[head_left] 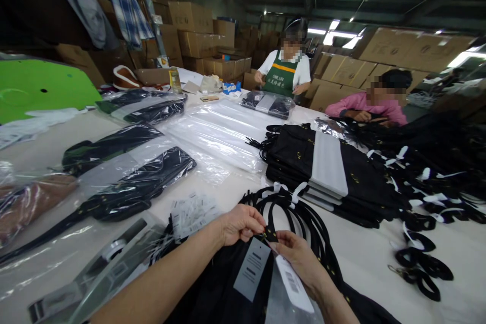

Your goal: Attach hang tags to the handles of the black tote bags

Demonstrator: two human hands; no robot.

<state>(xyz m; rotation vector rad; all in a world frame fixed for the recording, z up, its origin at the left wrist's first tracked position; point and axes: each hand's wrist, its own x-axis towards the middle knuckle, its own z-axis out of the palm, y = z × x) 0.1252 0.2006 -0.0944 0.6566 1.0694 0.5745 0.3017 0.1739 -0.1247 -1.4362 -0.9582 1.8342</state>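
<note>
My left hand [240, 225] is closed in a pinch beside gold fittings on a black bag handle [271, 223]; what lies between its fingertips is too small to make out. From the other side, my right hand [299, 253] grips the lower end of that handle. Below the fingers hang a grey printed tag [248, 274] and a white barcode tag [293, 283], the latter just under my right hand. The black bag [220, 283] lies in front of me with a pale wrap [279, 301] across it. Several looped black handles [319, 228] surround my right hand.
White tags [193, 215] and a grey tape dispenser [110, 258] are at left. Plastic-wrapped bags [132, 172] lie beyond. Clear plastic sleeves [224, 131] cover mid-table. A stack of black bags [292, 154] and loose straps [429, 253] occupy the right. Two people sit or stand across.
</note>
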